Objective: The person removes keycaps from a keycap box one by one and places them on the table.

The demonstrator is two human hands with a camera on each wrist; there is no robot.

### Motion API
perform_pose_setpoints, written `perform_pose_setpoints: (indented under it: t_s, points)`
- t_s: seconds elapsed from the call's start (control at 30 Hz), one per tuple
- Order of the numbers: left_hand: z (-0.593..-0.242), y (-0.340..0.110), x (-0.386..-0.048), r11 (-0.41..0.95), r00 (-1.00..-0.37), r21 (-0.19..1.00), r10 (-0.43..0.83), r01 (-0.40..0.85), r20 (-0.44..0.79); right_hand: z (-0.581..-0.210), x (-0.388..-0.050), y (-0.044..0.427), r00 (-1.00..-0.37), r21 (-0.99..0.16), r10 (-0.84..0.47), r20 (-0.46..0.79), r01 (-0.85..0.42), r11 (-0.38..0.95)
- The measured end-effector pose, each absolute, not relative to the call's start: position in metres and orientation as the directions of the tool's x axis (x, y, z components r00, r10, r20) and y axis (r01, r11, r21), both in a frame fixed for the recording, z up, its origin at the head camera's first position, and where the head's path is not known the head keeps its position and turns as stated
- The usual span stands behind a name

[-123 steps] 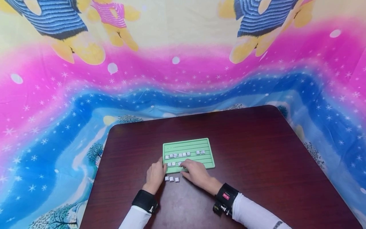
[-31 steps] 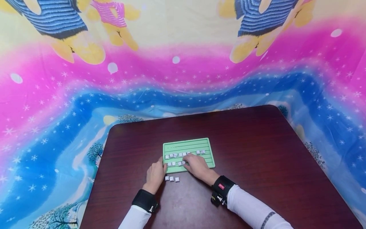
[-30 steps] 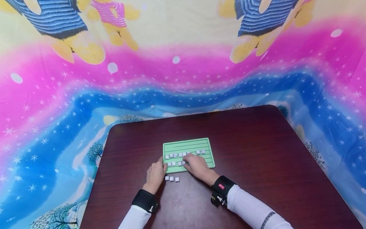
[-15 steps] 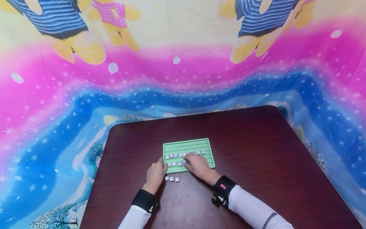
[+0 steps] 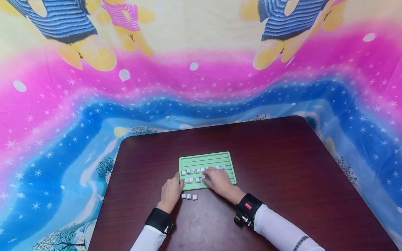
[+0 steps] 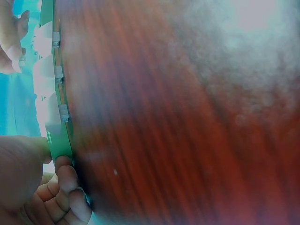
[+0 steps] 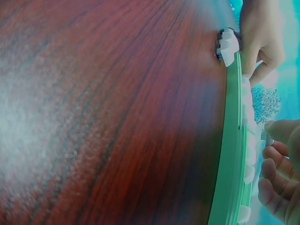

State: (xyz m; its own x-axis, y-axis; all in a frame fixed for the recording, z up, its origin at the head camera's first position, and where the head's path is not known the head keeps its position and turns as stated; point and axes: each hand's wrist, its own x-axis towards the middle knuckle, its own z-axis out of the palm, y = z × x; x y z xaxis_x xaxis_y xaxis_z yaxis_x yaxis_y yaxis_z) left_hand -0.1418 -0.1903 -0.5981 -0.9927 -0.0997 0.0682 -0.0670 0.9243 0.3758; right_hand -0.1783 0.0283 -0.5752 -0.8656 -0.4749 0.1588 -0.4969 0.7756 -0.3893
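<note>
A light green ridged tray (image 5: 204,159) lies on the table, with white keycaps in two rows on it. My left hand (image 5: 171,191) holds the tray's left edge; in the left wrist view, its thumb and curled fingers (image 6: 67,178) pinch the green rim. Over the lower row, my right hand (image 5: 220,180) pinches one keycap (image 7: 267,139) between thumb and fingertips. That keycap looks lifted off the tray in the right wrist view. The right hand hides part of the upper row. Three loose keycaps (image 5: 188,196) sit on the table just in front of the tray.
The dark reddish-brown table (image 5: 270,153) extends round the tray on all sides. A patterned cloth (image 5: 201,83) with snowflakes and bears hangs behind it. Both wrists wear black straps (image 5: 249,205) with small cameras.
From the lower row, my right hand has shifted slightly right and away from me; over the last second it moves a little further right with the pinched keycap. The left hand stays put.
</note>
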Motion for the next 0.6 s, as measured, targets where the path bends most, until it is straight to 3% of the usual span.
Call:
perform_pose_setpoints:
  t_s: [0.6]
  points:
    - [-0.5975, -0.1895, -0.1409, 0.924, -0.992, 0.376, -0.098, -0.063, 0.075, -0.5672, -0.1705, 0.0353, -0.844, -0.377, -0.493, 0.211, -0.536, 0.756]
